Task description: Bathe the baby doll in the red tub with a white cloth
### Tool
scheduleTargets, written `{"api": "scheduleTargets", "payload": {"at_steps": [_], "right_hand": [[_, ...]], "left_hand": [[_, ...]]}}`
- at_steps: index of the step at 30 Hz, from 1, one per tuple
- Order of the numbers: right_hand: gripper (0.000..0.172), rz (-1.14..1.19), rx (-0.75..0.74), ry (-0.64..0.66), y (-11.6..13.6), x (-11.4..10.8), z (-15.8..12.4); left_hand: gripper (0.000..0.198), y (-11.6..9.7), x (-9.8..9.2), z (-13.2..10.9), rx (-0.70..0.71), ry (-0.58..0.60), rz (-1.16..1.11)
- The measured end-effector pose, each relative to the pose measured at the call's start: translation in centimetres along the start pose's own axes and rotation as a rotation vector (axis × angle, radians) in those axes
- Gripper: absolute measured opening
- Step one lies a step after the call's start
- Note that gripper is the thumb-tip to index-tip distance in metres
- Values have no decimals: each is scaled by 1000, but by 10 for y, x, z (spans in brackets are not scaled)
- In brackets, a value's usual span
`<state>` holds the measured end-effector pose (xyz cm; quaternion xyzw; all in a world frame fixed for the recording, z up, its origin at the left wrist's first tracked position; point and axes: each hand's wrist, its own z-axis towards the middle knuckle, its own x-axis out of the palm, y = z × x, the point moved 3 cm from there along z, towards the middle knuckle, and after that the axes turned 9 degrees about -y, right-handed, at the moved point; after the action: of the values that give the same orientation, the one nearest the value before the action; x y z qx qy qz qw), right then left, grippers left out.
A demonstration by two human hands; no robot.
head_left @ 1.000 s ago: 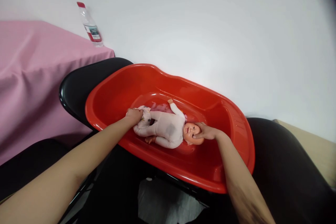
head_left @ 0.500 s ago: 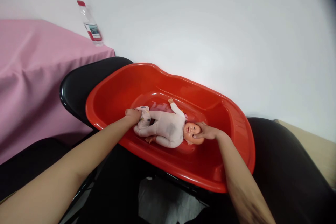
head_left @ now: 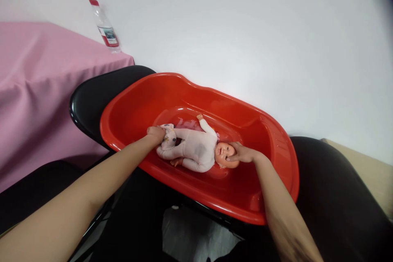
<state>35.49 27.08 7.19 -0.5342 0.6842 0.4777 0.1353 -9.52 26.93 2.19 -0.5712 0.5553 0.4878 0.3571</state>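
Observation:
A baby doll (head_left: 198, 147) with a pale cloth body lies face up in a red baby bathtub (head_left: 239, 97), its head to the right and its legs to the left. A grey damp-looking patch marks its belly. At the doll's legs, my left hand (head_left: 156, 133) is closed on a white patterned cloth (head_left: 168, 136); its fingertips are partly hidden. My right hand (head_left: 244, 153) wraps round the top of the doll's head, thumb near the forehead. Beneath the doll, something pink (head_left: 187, 125) shows at the tub's bottom, only partly visible.
Black chairs (head_left: 95, 94) stand under and beside the tub. To the left, a pink cloth (head_left: 46, 57) covers a table, with a red-capped bottle (head_left: 107, 32) at its far corner by the white wall (head_left: 245, 28). A light wooden surface (head_left: 362, 168) lies at the right.

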Motion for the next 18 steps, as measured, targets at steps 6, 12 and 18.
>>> {"api": "scheduleTargets", "payload": {"at_steps": [6,12,18], "right_hand": [[118,19,-22,-14,-2,1,1],[121,29,-26,-6,-3,1,1],[117,20,-25,-19,-5,2,2]], "left_hand": [[64,-4,-11,-9,-4,33,29],[67,0,-9,-7,-12,43,-15],[62,2,-3,1,-12,40,-34]]}}
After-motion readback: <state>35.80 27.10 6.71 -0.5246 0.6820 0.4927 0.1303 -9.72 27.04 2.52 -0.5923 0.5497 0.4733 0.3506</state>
